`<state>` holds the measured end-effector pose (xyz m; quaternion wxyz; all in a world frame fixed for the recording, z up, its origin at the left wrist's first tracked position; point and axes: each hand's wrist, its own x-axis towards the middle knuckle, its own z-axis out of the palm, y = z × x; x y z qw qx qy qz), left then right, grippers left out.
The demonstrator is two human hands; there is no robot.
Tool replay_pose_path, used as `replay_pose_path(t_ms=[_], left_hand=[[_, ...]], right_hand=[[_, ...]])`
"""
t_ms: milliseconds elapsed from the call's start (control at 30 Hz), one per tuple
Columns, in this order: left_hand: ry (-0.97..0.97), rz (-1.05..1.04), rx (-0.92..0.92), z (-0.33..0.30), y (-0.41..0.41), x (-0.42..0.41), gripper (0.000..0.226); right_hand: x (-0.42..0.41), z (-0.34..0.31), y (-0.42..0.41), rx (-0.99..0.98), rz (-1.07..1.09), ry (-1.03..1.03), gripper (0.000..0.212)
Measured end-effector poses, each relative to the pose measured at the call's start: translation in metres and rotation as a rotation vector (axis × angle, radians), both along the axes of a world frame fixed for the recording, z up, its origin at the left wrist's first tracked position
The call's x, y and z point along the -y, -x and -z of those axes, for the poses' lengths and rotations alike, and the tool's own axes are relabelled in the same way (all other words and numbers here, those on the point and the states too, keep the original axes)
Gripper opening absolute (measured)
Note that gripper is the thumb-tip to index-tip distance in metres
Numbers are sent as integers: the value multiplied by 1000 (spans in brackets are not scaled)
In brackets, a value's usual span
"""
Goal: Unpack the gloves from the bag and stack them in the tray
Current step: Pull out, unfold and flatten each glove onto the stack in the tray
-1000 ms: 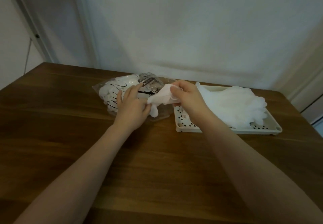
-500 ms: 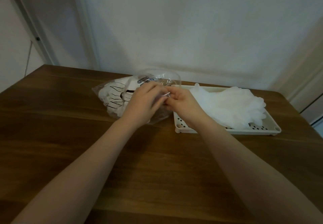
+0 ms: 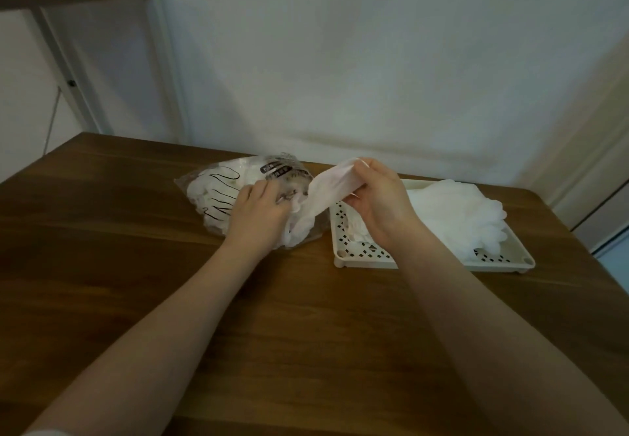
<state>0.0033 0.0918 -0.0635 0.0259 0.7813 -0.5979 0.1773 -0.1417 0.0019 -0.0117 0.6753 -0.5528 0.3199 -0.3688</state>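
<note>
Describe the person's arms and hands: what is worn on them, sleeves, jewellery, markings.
Both forearms are bare from wrist to near the elbow. A sliver of pale sleeve shows at the bottom left edge, on the left arm. The left hand and right hand wear no gloves; no rings, watch or markings are visible.

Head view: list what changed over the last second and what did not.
The right hand went back to the bag mouth, pinched a fresh glove and is drawing it up and out toward the tray. The left hand stays holding the bag down. Bag, tray and stacked gloves have not moved.
</note>
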Motion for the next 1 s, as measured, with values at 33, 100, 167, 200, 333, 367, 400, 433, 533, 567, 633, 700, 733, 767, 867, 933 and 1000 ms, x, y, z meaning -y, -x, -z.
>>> replay_pose_path(t_ms=[33,100,167,200,333,367,400,433,533,567,633,700,733,767,867,933,1000], left_hand=[[-46,-29,-18,4,0,1,33],[-140,-104,-52,4,0,3,34],[-166,-137,-22,0,1,5,32],[-186,-151,-9,-3,1,7,31],[-251,-195,-116,-15,5,9,35],[-218,-188,-172,-18,7,7,35],[-133,-155,-221,-20,10,5,33],[-1,-107,-261,-22,13,3,31],[431,83,-554,-41,33,0,22],[481,129,-803,-52,42,1,23],[398,188,-1339,-80,63,1,36],[235,240,-1532,-98,76,3,43],[163,296,-1498,-101,80,3,33],[100,344,-1433,-104,83,4,24],[-23,326,-1340,-108,92,11,27],[-32,291,-1300,-111,98,16,28],[24,246,-1308,-113,104,19,19]], right_hand=[[0,0,1,41,5,-36,20],[1,-2,2,99,28,-84,22],[1,-7,5,186,52,-125,28],[2,-10,7,252,56,-155,32],[11,-24,22,429,9,-325,36],[12,-26,26,391,-5,-316,32],[12,-28,31,350,-22,-289,25],[11,-29,35,303,-33,-256,19],[5,-31,44,251,-93,-242,20],[4,-33,47,249,-136,-253,26],[2,-38,51,224,-205,-229,30],[-2,-44,58,176,-282,-134,25],[-6,-47,61,146,-317,-86,23],[-7,-48,65,118,-332,-42,19],[-4,-49,76,60,-174,18,6],[3,-47,84,30,-51,24,12],[7,-41,95,23,-70,9,25]])
